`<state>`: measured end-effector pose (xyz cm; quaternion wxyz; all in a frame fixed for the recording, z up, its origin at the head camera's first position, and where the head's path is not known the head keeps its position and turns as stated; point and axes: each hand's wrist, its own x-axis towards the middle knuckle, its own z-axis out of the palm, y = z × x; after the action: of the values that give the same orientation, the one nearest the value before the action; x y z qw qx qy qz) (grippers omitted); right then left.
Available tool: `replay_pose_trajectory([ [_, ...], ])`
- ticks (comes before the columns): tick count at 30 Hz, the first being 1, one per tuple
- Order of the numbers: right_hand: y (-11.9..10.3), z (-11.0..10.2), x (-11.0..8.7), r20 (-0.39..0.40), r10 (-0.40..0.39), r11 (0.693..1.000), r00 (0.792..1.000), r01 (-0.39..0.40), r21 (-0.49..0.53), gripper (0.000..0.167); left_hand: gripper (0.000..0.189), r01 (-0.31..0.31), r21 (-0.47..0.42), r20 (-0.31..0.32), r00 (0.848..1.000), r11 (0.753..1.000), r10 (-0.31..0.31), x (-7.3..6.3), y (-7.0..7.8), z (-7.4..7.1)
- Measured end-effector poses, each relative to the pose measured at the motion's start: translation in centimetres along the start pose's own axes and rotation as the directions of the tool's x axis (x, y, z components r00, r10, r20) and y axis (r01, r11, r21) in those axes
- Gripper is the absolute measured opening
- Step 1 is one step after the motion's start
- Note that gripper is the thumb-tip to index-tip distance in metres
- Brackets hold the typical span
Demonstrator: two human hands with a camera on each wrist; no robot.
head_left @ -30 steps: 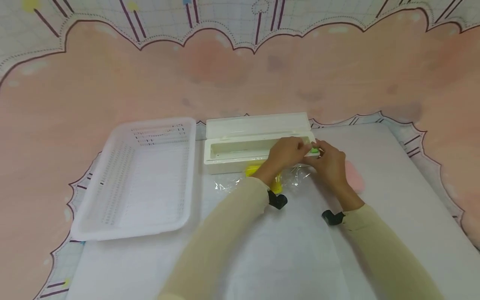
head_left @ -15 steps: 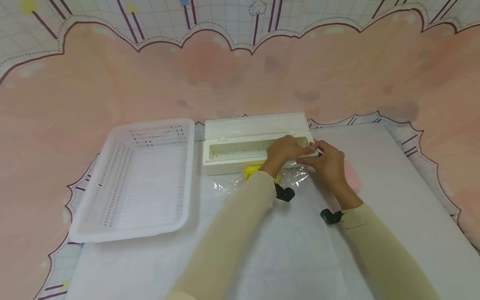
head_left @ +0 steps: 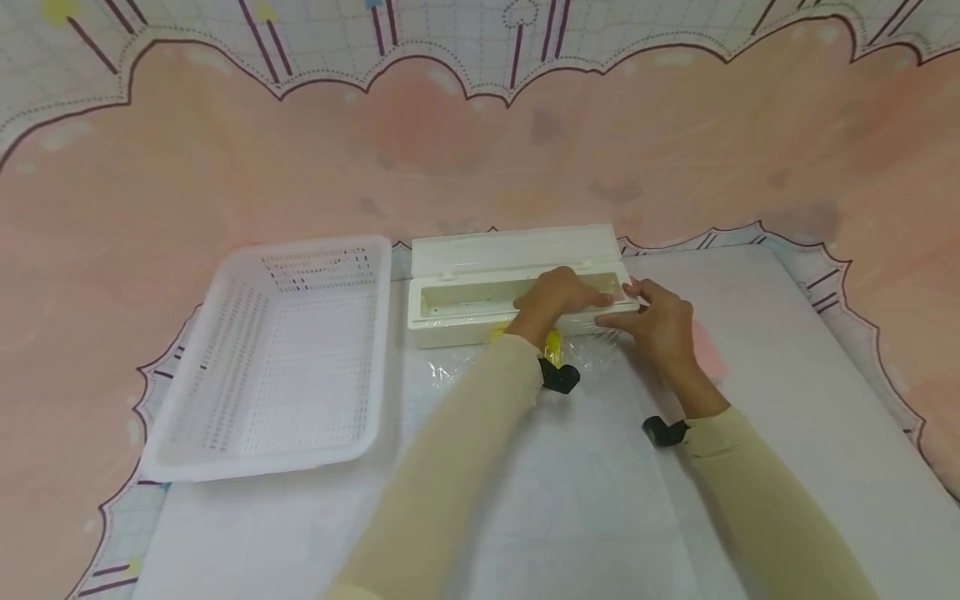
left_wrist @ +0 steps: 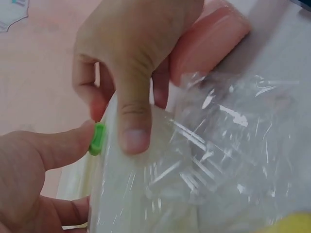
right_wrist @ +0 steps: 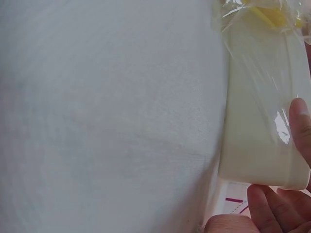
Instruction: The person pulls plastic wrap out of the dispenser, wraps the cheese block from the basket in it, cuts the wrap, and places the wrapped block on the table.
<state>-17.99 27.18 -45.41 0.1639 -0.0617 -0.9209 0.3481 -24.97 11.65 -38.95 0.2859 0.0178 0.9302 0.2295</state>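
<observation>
A long white cling film dispenser (head_left: 465, 330) lies on the table with its lid (head_left: 513, 250) raised. My left hand (head_left: 555, 298) reaches over its trough. In the left wrist view, the thumb of that hand, held straight, presses a small green slider (left_wrist: 98, 139) on the rim; the slider is hidden in the head view. My right hand (head_left: 660, 327) grips the dispenser's right end, thumb (left_wrist: 134, 121) on the front and fingers (right_wrist: 277, 208) around the end. Clear film (left_wrist: 233, 141) hangs crumpled from the front.
At left stands a white perforated basket (head_left: 378, 367). A yellow item (head_left: 552, 346) lies before the dispenser, partly behind my left wrist. Beside my right hand is a pink item (head_left: 708, 354). White cloth covers the table (head_left: 570, 500).
My left hand has shifted slightly left from the dispenser's right end, and its thumb now reaches out straighter. The green slider, visible one second ago, is now hidden in the head view. My right hand stays put.
</observation>
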Motion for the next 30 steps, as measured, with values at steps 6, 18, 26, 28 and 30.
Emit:
replay_pose_trajectory([
  [6, -0.1, 0.0, 0.1, 0.027, 0.041, 0.999, 0.999, -0.041, -0.018, 0.062, 0.086, -0.04, -0.049, 0.059, 0.997, 0.998, 0.043, 0.2, -2.9, -1.7],
  [18, 0.0, -0.7, -0.3, 0.069, 0.137, 0.991, 0.988, -0.136, -0.022, 0.069, 0.091, -0.044, -0.039, 0.087, 0.995, 0.998, 0.047, -0.6, -9.5, -5.5],
  [26, -0.6, -0.6, -0.2, 0.08, 0.126, 0.992, 0.989, -0.125, -0.01, 0.07, 0.081, -0.003, 0.054, 0.13, 0.991, 0.999, -0.004, -1.2, -12.0, -8.0],
  [28, -0.7, -0.6, -0.2, 0.08, 0.123, 0.992, 0.989, -0.123, -0.009, 0.07, 0.077, -0.006, 0.096, 0.133, 0.991, 0.995, -0.006, -1.4, -12.5, -8.6],
  [30, -0.8, -0.5, -0.2, 0.082, 0.124, 0.992, 0.989, -0.124, -0.01, 0.071, 0.075, -0.012, 0.119, 0.116, 0.993, 0.993, -0.002, -1.8, -13.0, -8.9],
])
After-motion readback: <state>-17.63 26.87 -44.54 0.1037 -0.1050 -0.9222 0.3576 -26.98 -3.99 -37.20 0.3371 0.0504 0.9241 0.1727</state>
